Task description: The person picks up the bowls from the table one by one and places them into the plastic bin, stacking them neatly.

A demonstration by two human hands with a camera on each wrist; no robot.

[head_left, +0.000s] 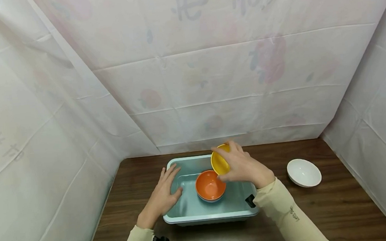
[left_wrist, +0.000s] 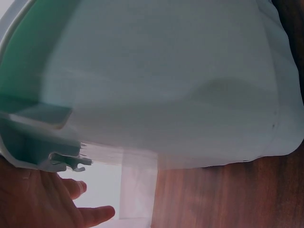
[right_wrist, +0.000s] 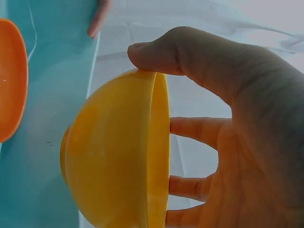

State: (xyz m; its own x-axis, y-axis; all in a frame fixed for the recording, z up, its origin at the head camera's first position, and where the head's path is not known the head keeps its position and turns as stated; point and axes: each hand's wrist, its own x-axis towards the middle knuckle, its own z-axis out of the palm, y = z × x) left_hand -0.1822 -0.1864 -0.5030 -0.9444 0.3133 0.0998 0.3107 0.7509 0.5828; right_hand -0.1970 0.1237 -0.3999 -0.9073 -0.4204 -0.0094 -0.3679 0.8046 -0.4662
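Note:
My right hand (head_left: 242, 167) grips a yellow bowl (head_left: 219, 163) by its rim and holds it tilted on its side over the back right of a light blue plastic basin (head_left: 209, 216). In the right wrist view the thumb lies on the near rim of the yellow bowl (right_wrist: 114, 152), with fingers at its open side. An orange bowl (head_left: 210, 184) sits inside the basin, nested on a paler bowl (head_left: 211, 200) whose lower edge alone shows. My left hand (head_left: 162, 196) is at the basin's left rim, fingers spread and relaxed; the left wrist view shows it beside the basin's outer wall (left_wrist: 166, 85).
A white bowl (head_left: 304, 172) stands upright on the dark wood table (head_left: 290, 219), right of the basin. White printed sheets (head_left: 234, 116) hang behind the table and along both sides.

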